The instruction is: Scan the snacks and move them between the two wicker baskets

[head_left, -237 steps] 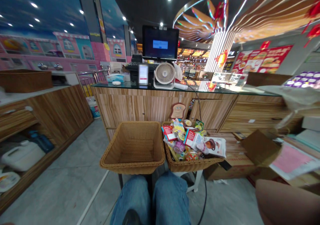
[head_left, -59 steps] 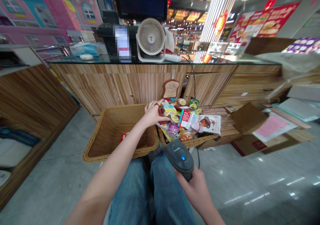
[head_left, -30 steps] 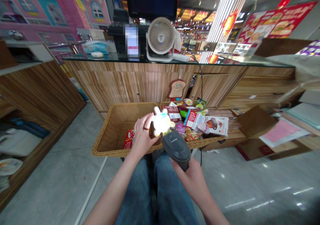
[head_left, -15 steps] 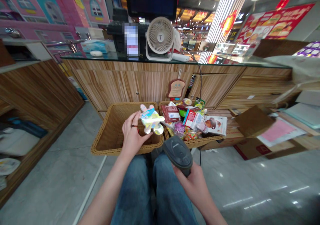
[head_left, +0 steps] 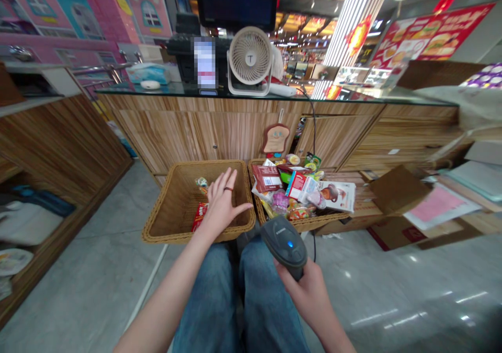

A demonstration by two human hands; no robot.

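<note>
My left hand (head_left: 222, 206) hovers over the left wicker basket (head_left: 157, 214) with its fingers spread and nothing in it. Inside that basket lie a red packet (head_left: 200, 216) and a small colourful wrapped item (head_left: 202, 184), both partly behind the hand. My right hand (head_left: 308, 285) is wrapped round the handle of a dark grey barcode scanner (head_left: 285, 242), on which a blue light glows. The right wicker basket (head_left: 314, 223) is heaped with packaged goods, among them a brown packet (head_left: 267, 178), a red and white box (head_left: 300, 186) and a white box with a picture (head_left: 338, 196).
A wooden counter (head_left: 176, 128) stands ahead, bearing a fan (head_left: 250, 57), a monitor (head_left: 237, 2) and a phone-like screen (head_left: 205, 63). A bread-shaped ornament (head_left: 276, 137) hangs on its front. Open cardboard boxes (head_left: 396, 232) sit at the right.
The pastel, animal-shaped package has left my left hand, whose fingers have opened over the left basket. Items inside that basket now show. The scanner has shifted slightly right and its blue light is on.
</note>
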